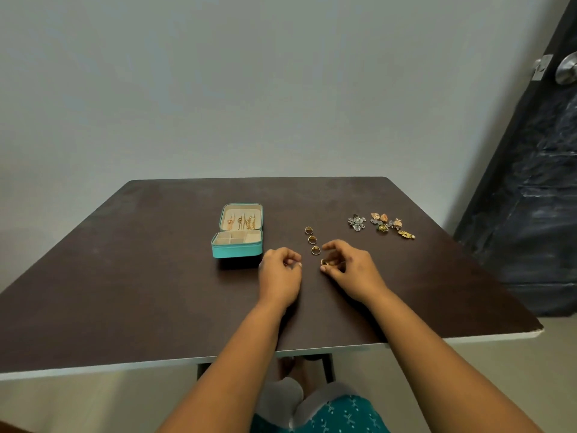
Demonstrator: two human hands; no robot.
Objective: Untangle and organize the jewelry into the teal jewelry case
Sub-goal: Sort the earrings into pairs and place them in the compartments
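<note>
The teal jewelry case [236,250] lies open on the dark table [125,276], gold chains hanging in its lid [242,222] and its cream compartments showing nothing inside. Three gold rings [312,239] stand in a line to the case's right. At the near end of that line my right hand [349,270] pinches a fourth gold ring [325,262] between thumb and fingers. My left hand [281,271] rests on the table just left of the rings, fingers curled, nothing visible in it.
A cluster of silver and gold earrings and brooches [381,225] lies at the table's far right. A dark door with a metal knob [566,68] stands to the right. The wall is behind the table; my knees are under the front edge.
</note>
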